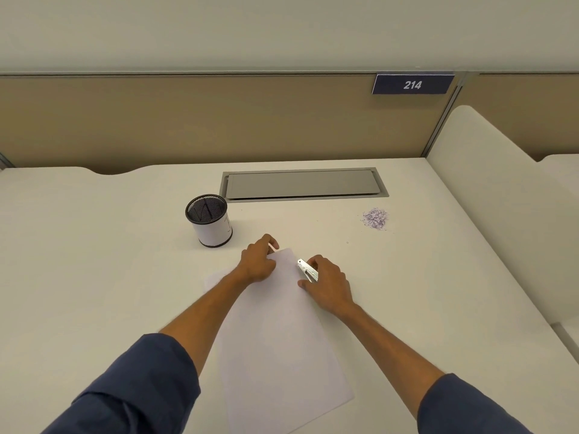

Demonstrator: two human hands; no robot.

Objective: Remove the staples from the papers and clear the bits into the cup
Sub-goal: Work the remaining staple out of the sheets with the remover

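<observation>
Head view is showing us working at a pale desk (407, 277), with the papers (275, 333) lying flat in front of us, their far end angled toward the cup (210, 221). We are pressing our left hand (257, 261) down on the far left corner of the papers, fingers curled and closed on the edge there, though we cannot tell whether a sheet is pinched between them. Our right hand (326, 285) is closing around a small metal staple remover (307, 270) at the right edge of the papers, its tip pointing toward the far corner. We are judging the papers to be light, thin and floppy, likely to slide on the smooth desk and to tear if pulled hard, so holding them flat just beside the staple looks like the sensible place to pin them. The staple itself is too small for us to make out. The remover seems stiff and light, best gripped along its sides. A heap of pale purple bits (375, 218) is sitting well apart on the far right; those look featherlight and scatter-prone, so sweeping them gently will probably suit better than pinching. The cup is standing upright on the far left, near our left hand.
</observation>
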